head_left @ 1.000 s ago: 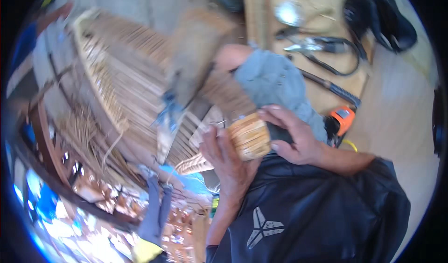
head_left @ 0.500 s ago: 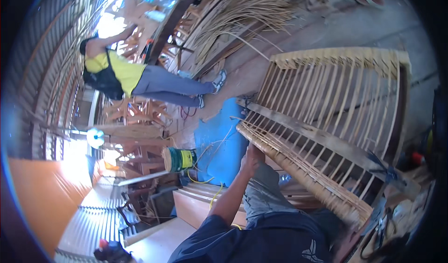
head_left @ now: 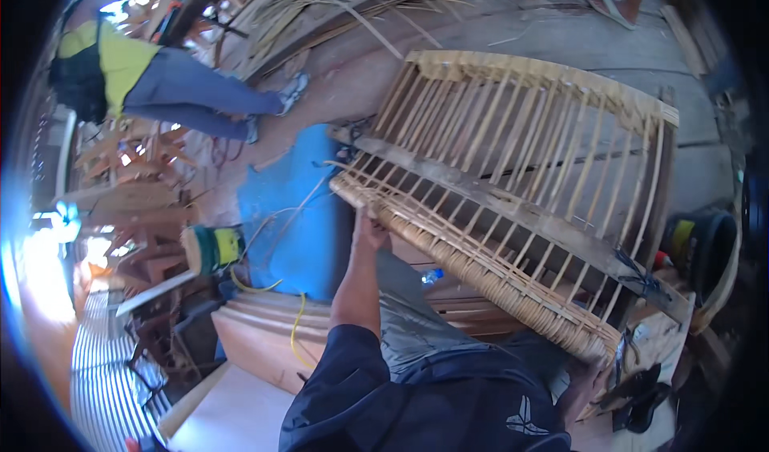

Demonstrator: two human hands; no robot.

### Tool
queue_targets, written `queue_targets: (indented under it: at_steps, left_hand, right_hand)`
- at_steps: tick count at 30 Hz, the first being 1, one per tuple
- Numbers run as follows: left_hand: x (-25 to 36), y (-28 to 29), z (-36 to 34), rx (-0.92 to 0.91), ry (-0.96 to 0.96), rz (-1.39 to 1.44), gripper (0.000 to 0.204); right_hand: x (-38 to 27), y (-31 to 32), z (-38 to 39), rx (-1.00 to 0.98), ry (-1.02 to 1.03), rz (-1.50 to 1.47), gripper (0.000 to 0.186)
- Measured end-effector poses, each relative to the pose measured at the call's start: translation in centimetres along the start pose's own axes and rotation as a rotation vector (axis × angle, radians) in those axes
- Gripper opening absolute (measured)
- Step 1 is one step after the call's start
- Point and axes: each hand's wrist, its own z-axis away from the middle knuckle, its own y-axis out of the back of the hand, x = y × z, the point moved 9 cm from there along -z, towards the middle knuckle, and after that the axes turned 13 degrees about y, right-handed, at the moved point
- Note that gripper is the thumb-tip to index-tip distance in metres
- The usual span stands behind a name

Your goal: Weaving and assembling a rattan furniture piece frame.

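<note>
A slatted rattan frame (head_left: pixel 513 139), with wrapped cane along its near rail (head_left: pixel 473 264), leans in front of me, its far end away to the upper right. A wooden bar (head_left: pixel 497 195) crosses its slats. My left hand (head_left: pixel 369 231) is closed around the near rail by its left end. At that rail's right end is my right hand (head_left: pixel 591 376), partly hidden by the frame and in shadow, so its fingers cannot be made out. Dark cord (head_left: pixel 639 274) is tied round the bar's right end.
A blue sheet (head_left: pixel 292 211) lies left of the frame, beside a green bucket (head_left: pixel 220 248). Stacked boards (head_left: pixel 264 324) stand near my left arm. A person in a yellow top (head_left: pixel 120 67) is at far left. Loose cane strips (head_left: pixel 344 3) lie beyond; a dark bucket (head_left: pixel 705 248) stands right.
My view has turned, so the scene sits further left and higher. My left hand stays on the near rail. My right hand, blurred before, shows more plainly at the rail's right end.
</note>
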Motion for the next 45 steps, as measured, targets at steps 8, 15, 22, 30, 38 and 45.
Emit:
queue_targets:
  at_steps: [8, 15, 22, 30, 38, 45]
  left_hand:
    - [0.2, -3.0, -0.3, -0.406, -0.111, 0.188, 0.055]
    - [2.4, -2.4, 1.6, -0.336, -0.078, 0.089, 0.061]
    - [5.6, -2.6, 9.9, -0.103, -0.225, -0.043, 0.056]
    - [1.4, 0.1, 15.0, 0.096, -0.262, 0.092, 0.055]
    - [-4.7, -3.1, 20.1, 0.178, -0.066, 0.143, 0.043]
    - [-6.7, -1.4, 18.7, 0.109, 0.042, 0.151, 0.044]
  right_hand:
    - [-2.4, -1.5, 0.7, 0.019, 0.074, 0.059, 0.060]
    - [-2.5, -0.9, -0.6, 0.084, 0.191, 0.131, 0.041]
    - [-1.8, -0.2, -5.0, 0.048, 0.060, 0.092, 0.031]
    - [0.6, -0.7, -16.2, -0.104, -0.091, 0.064, 0.031]
    - [-3.4, -4.4, -23.9, -0.025, 0.005, 0.134, 0.036]
    - [-1.2, -7.0, -26.9, 0.000, -0.025, 0.239, 0.041]
